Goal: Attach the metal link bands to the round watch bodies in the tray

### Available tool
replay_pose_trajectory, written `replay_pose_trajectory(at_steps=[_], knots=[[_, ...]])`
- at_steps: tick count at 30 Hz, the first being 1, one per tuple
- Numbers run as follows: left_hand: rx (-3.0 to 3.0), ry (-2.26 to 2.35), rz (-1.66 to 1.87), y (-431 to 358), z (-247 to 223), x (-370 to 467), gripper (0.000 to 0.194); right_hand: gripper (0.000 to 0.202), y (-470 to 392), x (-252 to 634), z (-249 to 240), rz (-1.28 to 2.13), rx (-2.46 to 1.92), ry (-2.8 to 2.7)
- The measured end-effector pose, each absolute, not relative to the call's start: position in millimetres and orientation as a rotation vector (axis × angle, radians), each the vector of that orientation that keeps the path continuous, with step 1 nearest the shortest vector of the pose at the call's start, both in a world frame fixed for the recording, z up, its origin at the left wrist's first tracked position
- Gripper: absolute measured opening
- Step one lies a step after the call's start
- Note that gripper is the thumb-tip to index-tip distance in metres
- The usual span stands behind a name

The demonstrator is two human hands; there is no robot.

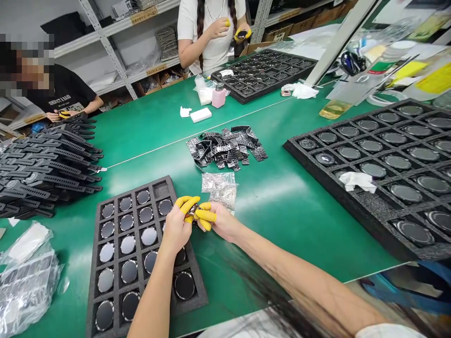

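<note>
Both my hands wear yellow finger cots and meet over the right side of a dark foam tray (99,263). A small shiny watch case (193,211), mostly covered by the fingers, is pinched between them. My left hand (177,226) is closed on its left side, and my right hand (221,221) grips it from the right. Round watch cases with dark glass faces (149,236) sit in the tray's compartments, and a top right compartment (161,188) is bare. Just beyond my hands lie clear bags of thin silver pins (223,195).
A pile of black strap pieces (225,148) lies mid-table. Stacked black watch straps (45,169) stand left, above plastic bags (28,286). Another foam tray (352,213) fills the right. Two co-workers sit across, near a far tray (243,99) and a pink bottle (219,96).
</note>
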State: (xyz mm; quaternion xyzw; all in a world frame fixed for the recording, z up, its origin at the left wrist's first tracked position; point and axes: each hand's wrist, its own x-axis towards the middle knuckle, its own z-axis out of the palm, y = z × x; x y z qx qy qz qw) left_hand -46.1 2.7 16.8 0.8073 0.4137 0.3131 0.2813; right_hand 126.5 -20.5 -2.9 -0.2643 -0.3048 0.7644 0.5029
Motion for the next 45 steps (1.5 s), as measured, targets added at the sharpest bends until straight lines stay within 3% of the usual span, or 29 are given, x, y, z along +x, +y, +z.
replay_pose_trajectory(at_steps=[17,31,38,45], knots=[[2.135,0.96,0.853,0.4,27.6,-40.9,0.029,0.044,-25.4,120.8,3.1,1.746,-0.718,-0.686],[2.068,0.923,0.92,-2.0,25.3,-36.3,0.028,0.045,-31.7,119.8,1.3,1.72,-0.776,-0.677],[1.977,0.853,0.929,-4.5,26.8,-35.6,0.036,0.046,-34.4,121.2,2.4,1.74,-0.763,-0.654],[1.083,0.783,0.822,3.2,24.6,-41.9,0.051,0.046,-28.2,127.3,-3.0,1.775,-0.732,-0.614]])
